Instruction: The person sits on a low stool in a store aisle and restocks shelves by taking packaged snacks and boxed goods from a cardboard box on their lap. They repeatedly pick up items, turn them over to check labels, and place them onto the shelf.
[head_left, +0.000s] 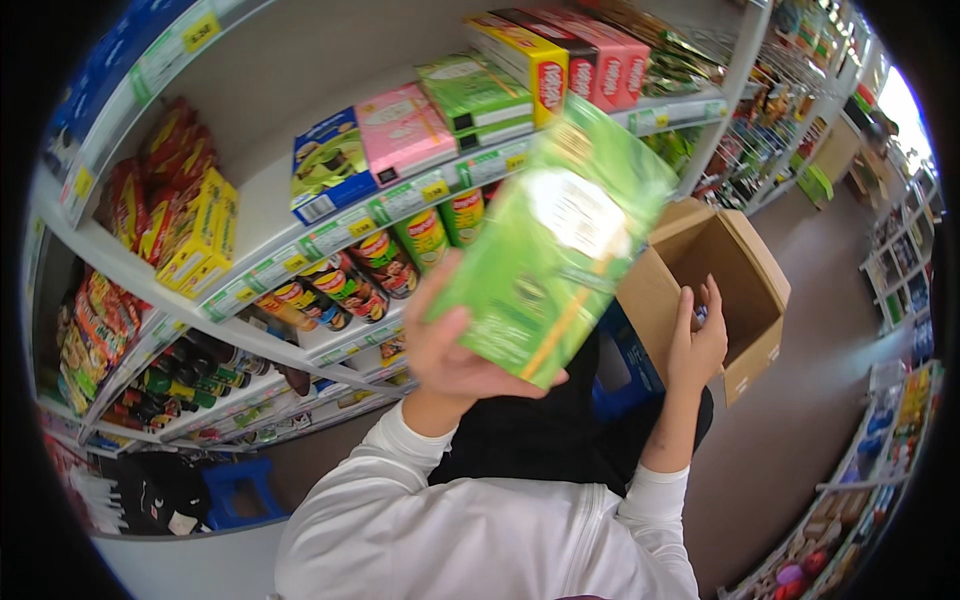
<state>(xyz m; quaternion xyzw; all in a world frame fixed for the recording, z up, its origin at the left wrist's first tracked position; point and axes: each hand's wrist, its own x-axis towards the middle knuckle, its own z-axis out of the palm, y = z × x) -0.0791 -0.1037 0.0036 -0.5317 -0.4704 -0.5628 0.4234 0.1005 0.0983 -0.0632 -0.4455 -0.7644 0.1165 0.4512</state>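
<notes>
My left hand grips the lower end of a green product box, which is tilted and slightly blurred. It is raised in front of a store shelf and hides part of the shelf edge. Over the near side of an open cardboard carton is my right hand, its fingers apart; a small bluish thing shows behind them, and whether they touch it I cannot tell. On the shelf lie stacked green boxes, a pink box and a blue box. Yellow, dark and pink boxes stand to their right.
The shelf edge carries price tags. Below it stand chip canisters; yellow boxes and red packets lie at the left. A blue plastic stool is partly hidden by the carton. Another shelving rack lines the right side.
</notes>
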